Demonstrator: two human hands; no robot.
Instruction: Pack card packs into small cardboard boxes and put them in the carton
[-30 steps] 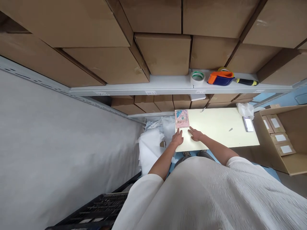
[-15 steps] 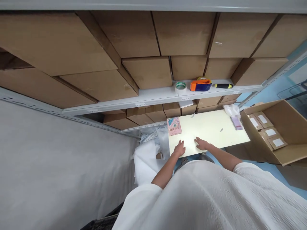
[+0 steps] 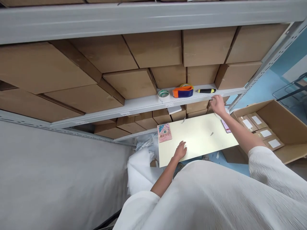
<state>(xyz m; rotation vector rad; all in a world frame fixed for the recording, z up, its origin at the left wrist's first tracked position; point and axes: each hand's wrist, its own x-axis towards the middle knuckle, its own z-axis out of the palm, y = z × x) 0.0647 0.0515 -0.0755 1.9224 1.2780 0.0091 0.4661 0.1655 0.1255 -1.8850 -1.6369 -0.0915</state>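
My left hand (image 3: pixel 180 151) rests on the pale yellow board (image 3: pixel 196 140) near its front edge, fingers spread and nothing held. Beyond it, at the board's left end, lies a pink and blue illustrated book (image 3: pixel 164 132). My right hand (image 3: pixel 217 105) is raised off the board beside the shelf edge, its fingers loosely bent and apart, with nothing visible in them. Nearest to it is a black and yellow utility knife (image 3: pixel 206 91) on the shelf, apart from the fingers. A phone-like purple and white item (image 3: pixel 225 126) lies on the board, partly behind my right forearm.
On the shelf (image 3: pixel 144 101) stand a tape roll (image 3: pixel 163 95) and an orange and blue tape dispenser (image 3: pixel 183 91), before stacked cardboard boxes (image 3: pixel 130 83). An open carton (image 3: pixel 291 127) at right holds several labelled packages. White wrapping sheets (image 3: pixel 141 171) lie at left.
My right hand has left the board and moved up and right to the shelf edge. My left hand stays on the board. The view has shifted to the right.
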